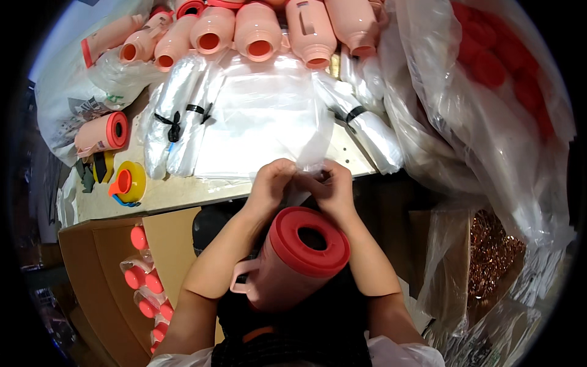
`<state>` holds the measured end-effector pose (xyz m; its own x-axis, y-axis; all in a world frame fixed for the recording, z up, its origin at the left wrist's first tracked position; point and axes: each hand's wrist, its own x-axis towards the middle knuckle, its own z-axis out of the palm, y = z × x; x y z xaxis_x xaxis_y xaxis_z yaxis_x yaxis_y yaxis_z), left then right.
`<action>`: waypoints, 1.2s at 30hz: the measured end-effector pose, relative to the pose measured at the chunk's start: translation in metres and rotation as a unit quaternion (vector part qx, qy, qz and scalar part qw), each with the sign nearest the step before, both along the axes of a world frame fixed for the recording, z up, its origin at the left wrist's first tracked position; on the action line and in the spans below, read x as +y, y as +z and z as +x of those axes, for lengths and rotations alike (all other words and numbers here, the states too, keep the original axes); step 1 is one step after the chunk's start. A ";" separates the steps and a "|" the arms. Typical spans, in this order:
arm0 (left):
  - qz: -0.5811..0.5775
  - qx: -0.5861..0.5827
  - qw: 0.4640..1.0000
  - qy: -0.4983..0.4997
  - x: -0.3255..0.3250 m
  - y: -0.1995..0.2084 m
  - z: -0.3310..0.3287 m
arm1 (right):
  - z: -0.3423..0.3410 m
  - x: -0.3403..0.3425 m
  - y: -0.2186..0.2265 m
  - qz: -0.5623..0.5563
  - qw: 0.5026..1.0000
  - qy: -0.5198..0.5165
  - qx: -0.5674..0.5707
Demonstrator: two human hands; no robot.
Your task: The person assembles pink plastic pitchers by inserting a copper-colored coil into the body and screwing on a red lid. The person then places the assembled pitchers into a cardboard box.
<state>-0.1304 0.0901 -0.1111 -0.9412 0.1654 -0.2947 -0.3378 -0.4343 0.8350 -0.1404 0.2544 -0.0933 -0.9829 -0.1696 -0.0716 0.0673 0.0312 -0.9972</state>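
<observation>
Both of my hands meet at the table's front edge over a clear plastic bag (313,160). My left hand (271,185) is closed with its fingertips on the bag's edge. My right hand (335,191) pinches the same film right beside it. The bag's far part runs up over a stack of flat clear bags (257,113). Below my hands, between my forearms, a pink jug (281,278) leans in my lap. Its red end, with a round dark hole, faces up, and its handle points left. Neither hand touches it.
Pink jug bodies (260,27) lie in a row along the table's back. Tied bag rolls (185,116) flank the stack. A yellow tape dispenser (131,183) sits at left. Red parts (486,64) fill a plastic sack at right. An open carton (101,257) holds red-capped items.
</observation>
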 end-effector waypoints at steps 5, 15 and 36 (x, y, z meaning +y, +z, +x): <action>0.007 -0.057 0.997 0.056 0.010 0.035 0.021 | 0.015 0.016 0.004 -0.067 0.995 -0.056 -0.045; -0.132 -0.031 0.991 -0.001 0.016 0.019 0.028 | 0.020 0.021 -0.010 -0.073 0.997 -0.031 -0.003; -0.251 0.106 0.962 -0.031 -0.030 0.046 0.068 | 0.087 0.054 -0.017 -0.140 0.917 -0.375 -0.006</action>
